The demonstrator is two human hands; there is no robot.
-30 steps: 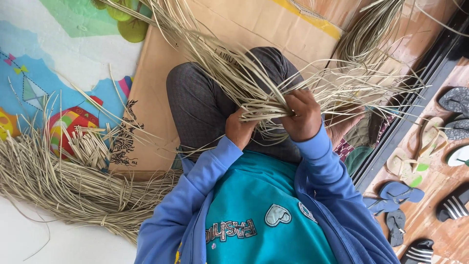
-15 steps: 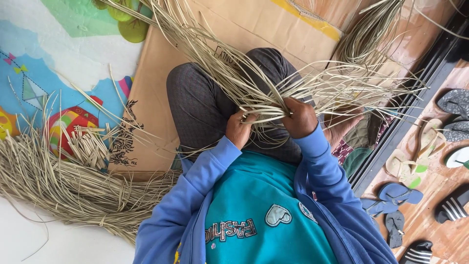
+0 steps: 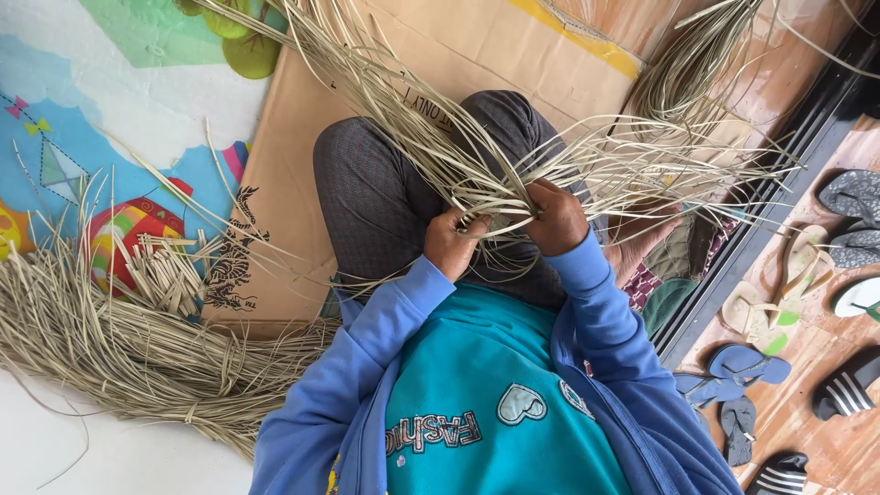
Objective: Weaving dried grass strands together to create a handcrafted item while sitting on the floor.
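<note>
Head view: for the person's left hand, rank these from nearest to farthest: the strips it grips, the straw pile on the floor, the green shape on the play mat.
1. Strips in the left hand.
2. Straw pile, lower left.
3. Green shape, top edge.

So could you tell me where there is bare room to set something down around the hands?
Bare cardboard lies between the knee and the colourful mat. It is crowded where both hands grip the straw strips, and at the straw heap.
</note>
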